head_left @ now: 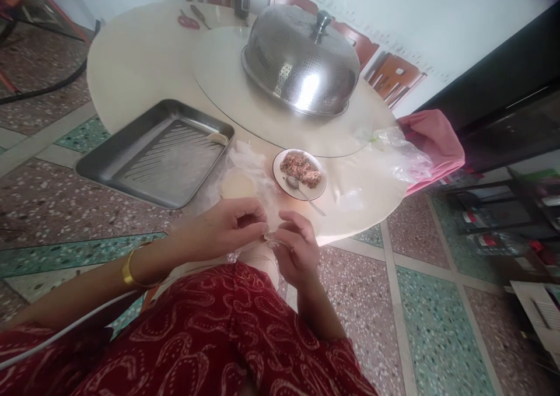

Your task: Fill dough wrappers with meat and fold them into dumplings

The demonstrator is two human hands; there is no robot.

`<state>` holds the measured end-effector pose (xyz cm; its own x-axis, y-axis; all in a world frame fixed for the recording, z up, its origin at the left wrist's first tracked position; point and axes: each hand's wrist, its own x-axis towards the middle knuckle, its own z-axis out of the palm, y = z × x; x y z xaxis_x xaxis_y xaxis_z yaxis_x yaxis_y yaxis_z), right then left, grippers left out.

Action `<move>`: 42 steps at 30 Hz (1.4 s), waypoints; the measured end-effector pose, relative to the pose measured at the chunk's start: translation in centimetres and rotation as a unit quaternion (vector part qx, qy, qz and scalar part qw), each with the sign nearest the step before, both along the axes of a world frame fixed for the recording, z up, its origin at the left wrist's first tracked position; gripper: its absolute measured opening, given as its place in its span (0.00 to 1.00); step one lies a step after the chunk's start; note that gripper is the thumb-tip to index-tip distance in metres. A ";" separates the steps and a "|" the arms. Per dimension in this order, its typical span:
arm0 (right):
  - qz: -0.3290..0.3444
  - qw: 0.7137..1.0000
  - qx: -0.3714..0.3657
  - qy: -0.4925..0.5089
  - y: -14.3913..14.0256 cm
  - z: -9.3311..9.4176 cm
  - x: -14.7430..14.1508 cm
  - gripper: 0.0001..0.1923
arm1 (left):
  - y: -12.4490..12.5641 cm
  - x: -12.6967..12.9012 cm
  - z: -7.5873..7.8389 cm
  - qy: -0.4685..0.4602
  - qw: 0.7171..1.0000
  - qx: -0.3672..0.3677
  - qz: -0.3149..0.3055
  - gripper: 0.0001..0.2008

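**Hands pinching a thin wrapper at the table edge**

Red patterned cloth (219, 337) fills the bottom of the view, nearest the camera; just above it both hands meet at the near edge of the round table (131, 63); left hand (225, 230), gold bangle (128, 270) on the wrist, fingers curled narrow and pinched on a thin pale wrapper (271, 237); right hand (297, 247) cups the same wrapper from below, fingers half closed around it.

Handling, as a judgement: wrapper looks light, soft, floppy, likely tacky and easy to tear; best taken at the rim with fingertips, palm supporting underneath; no squeezing the middle.

Nearby: stack of round wrappers (237, 184) on crumpled plastic just beyond the left hand; small plate (280, 165) with minced filling (301, 170) and a spoon (304, 192) beyond the right hand; metal tray (131, 163) at left holds one folded piece (217, 137) in its far corner; domed metal cover (301, 63) further back; clear plastic bag (400, 154) and pink cloth (433, 139) at right.

Hard to make out: wrapper mostly hidden by fingers, cannot tell if filling is inside or how far folded; what sits under the dome is hidden; scissors (188, 21) and small items at the far edge blurred.
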<state>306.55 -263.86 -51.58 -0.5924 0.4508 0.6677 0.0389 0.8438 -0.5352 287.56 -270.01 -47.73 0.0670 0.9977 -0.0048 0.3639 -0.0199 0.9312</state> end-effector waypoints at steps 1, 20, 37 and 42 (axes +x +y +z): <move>0.000 1.000 0.002 -0.002 0.0 0.0 0.0 0.12 | 0.0 0.0 0.0 -0.007 1.000 -0.004 -0.005 0.09; -0.054 0.998 0.036 -0.009 -0.1 0.3 -0.2 0.11 | -0.7 0.3 0.8 0.013 0.998 0.054 -0.005 0.09; -0.058 0.997 0.043 -0.032 -0.2 0.2 -0.4 0.16 | -1.3 0.9 0.4 0.115 0.960 0.255 -0.012 0.07; -0.053 0.998 0.032 -0.020 -0.4 0.1 -0.5 0.15 | -1.4 1.0 0.3 0.137 0.941 0.310 -0.001 0.07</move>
<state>306.08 -264.24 -51.45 -0.5697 0.4693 0.6747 0.1503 0.8666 -0.4759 288.55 -271.44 -47.41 0.1499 0.8140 0.5611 0.5886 -0.5295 0.6109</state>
